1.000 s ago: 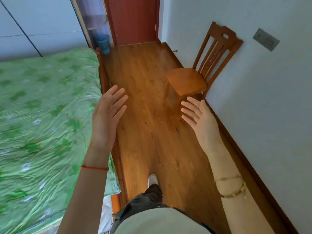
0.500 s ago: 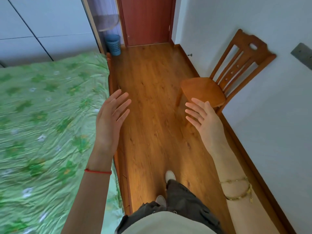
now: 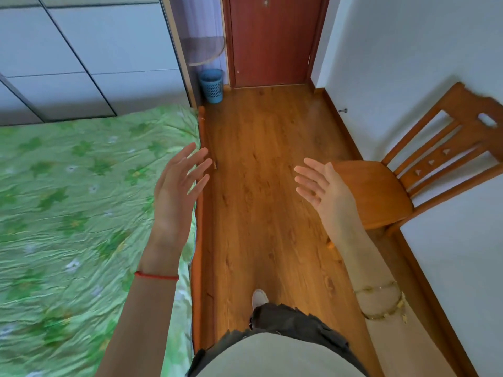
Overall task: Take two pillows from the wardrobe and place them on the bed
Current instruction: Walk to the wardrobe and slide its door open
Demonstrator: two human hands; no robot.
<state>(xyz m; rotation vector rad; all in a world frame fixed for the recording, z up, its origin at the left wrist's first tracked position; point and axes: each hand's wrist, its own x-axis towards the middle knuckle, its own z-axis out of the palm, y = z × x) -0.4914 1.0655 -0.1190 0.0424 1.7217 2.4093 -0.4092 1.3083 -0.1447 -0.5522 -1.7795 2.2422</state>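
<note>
Left hand (image 3: 177, 191) and right hand (image 3: 325, 191) are raised forward, palms facing inward, fingers spread, holding nothing. Left forearm extends over the bed (image 3: 68, 200) edge at 9 o'clock. Wardrobe (image 3: 89, 55), doors closed, stands at 11 o'clock. No pillows visible. Wooden chair (image 3: 381, 197) at 3 o'clock.

Bed (image 3: 68, 213): green floral sheet, wrinkled. Wood floor (image 3: 261, 186): chair (image 3: 381, 194), blue bin (image 3: 212, 85).
</note>
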